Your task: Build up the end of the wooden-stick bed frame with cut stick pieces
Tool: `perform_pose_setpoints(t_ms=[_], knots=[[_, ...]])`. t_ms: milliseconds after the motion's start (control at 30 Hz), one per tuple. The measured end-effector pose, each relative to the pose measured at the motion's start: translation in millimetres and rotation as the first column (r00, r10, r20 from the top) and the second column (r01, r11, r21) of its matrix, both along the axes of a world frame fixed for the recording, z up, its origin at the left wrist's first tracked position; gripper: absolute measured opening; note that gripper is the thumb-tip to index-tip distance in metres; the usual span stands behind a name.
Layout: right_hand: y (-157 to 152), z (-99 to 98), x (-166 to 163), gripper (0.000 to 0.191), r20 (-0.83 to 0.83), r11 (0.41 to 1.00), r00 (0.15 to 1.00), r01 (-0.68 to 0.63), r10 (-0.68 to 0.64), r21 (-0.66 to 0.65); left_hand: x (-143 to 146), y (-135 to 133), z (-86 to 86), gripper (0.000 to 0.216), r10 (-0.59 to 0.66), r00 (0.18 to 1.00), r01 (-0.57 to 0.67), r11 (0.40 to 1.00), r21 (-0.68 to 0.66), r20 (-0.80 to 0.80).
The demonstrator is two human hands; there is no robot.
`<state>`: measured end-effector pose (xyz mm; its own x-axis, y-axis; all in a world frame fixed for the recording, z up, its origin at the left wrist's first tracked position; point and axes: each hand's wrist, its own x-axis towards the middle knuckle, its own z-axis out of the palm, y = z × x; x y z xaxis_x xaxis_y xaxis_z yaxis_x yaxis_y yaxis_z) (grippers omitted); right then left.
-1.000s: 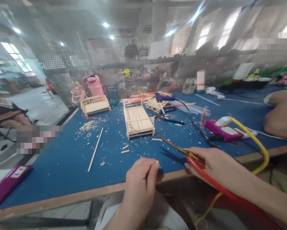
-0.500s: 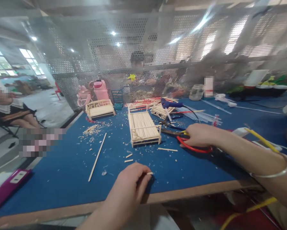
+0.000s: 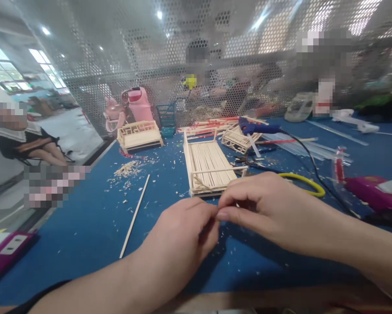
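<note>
My left hand [image 3: 186, 231] and my right hand [image 3: 261, 209] meet fingertip to fingertip over the near middle of the table. Both are closed in a pinch. A short wooden stick showed in the left fingers earlier; the fingers now cover what lies between them. Just beyond my hands stands a miniature bed frame [image 3: 209, 161] of thin wooden sticks. My right hand hides its near right corner. A yellow looped tool handle [image 3: 314, 187] lies behind the right hand. To the left, a long thin stick [image 3: 135, 216] rests on the blue tabletop [image 3: 94, 231].
At the back left stand a small stick bench [image 3: 140, 137] and a pink chair-shaped item [image 3: 140, 104]. A blue glue gun [image 3: 259, 127] lies near another stick model [image 3: 235, 138]. Clear glue sticks [image 3: 300, 148], a purple glue gun [image 3: 376, 196] and a purple power strip [image 3: 12, 248] are around. A person sits left.
My right hand has let go of the handled cutting tool and come left to my left hand. The left hand has risen slightly toward the bed frame. The view has shifted.
</note>
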<state>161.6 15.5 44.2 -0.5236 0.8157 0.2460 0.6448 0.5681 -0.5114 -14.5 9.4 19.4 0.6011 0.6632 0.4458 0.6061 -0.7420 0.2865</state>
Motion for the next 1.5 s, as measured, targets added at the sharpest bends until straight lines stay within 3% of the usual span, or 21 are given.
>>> perform_pose_setpoints(t_ms=[200, 333, 500, 567, 667, 800, 933, 1067, 1167, 1267, 1367, 1500], knots=[[7.2, -9.1, 4.7, 0.022, -0.045, 0.985, 0.998, 0.024, -0.032, -0.169, -4.0, 9.7, -14.5, 0.011, -0.032, 0.997, 0.023, 0.99, 0.139, 0.064], [4.3, -15.3, -0.6, 0.02, -0.043, 0.983, 0.996, 0.068, -0.076, -0.17, -8.1, 10.1, -20.8, 0.014, -0.061, 0.998, 0.052, 0.972, 0.229, 0.033], [11.2, -21.2, -1.9, 0.02, -0.102, 0.975, 0.989, 0.084, -0.106, -0.205, -13.5, 9.2, -19.7, 0.015, -0.025, 0.999, 0.031, 0.973, 0.229, -0.028], [17.2, -24.8, 0.1, 0.019, -0.157, 0.984, 0.98, 0.102, -0.125, -0.145, -19.3, 14.0, -16.4, 0.02, 0.059, 0.997, -0.045, 0.973, 0.226, -0.055], [25.3, -33.1, 2.0, 0.016, -0.2, 0.98, 0.964, 0.19, -0.174, 0.064, -32.9, 30.7, -8.0, 0.026, 0.246, 0.968, -0.235, 0.957, 0.17, -0.048], [30.0, -44.1, -1.4, 0.015, -0.168, 0.913, 0.97, 0.226, -0.177, 0.34, -48.4, 62.0, 4.0, 0.022, 0.439, 0.898, -0.439, 0.898, -0.011, -0.01], [30.1, -48.4, -6.1, 0.016, -0.152, 0.856, 0.972, 0.229, -0.178, 0.463, -46.5, 80.0, 12.5, 0.016, 0.519, 0.855, -0.515, 0.852, -0.091, 0.014], [26.7, -48.4, -5.8, 0.013, -0.165, 0.827, 0.978, 0.196, -0.127, 0.526, -36.9, 68.1, 13.6, 0.018, 0.478, 0.857, -0.493, 0.87, 0.032, 0.194], [20.9, -45.9, -3.9, 0.013, -0.135, 0.822, 0.989, 0.121, -0.054, 0.556, -31.5, 45.2, 8.7, 0.019, 0.313, 0.901, -0.367, 0.919, 0.144, 0.3], [14.4, -42.6, -3.2, 0.014, -0.072, 0.817, 0.997, 0.008, 0.042, 0.576, -25.4, 24.8, 2.2, 0.02, 0.14, 0.962, -0.141, 0.99, -0.01, 0.235], [10.1, -41.3, -4.1, 0.018, -0.038, 0.814, 0.993, -0.071, 0.114, 0.577, -20.5, 16.6, -3.4, 0.008, 0.037, 0.98, -0.009, 0.99, -0.142, 0.196], [9.9, -42.5, -5.4, 0.024, 0.014, 0.842, 0.988, -0.141, 0.157, 0.52, -23.0, 21.0, -6.0, 0.022, -0.127, 0.992, 0.127, 0.991, 0.036, -0.007]])
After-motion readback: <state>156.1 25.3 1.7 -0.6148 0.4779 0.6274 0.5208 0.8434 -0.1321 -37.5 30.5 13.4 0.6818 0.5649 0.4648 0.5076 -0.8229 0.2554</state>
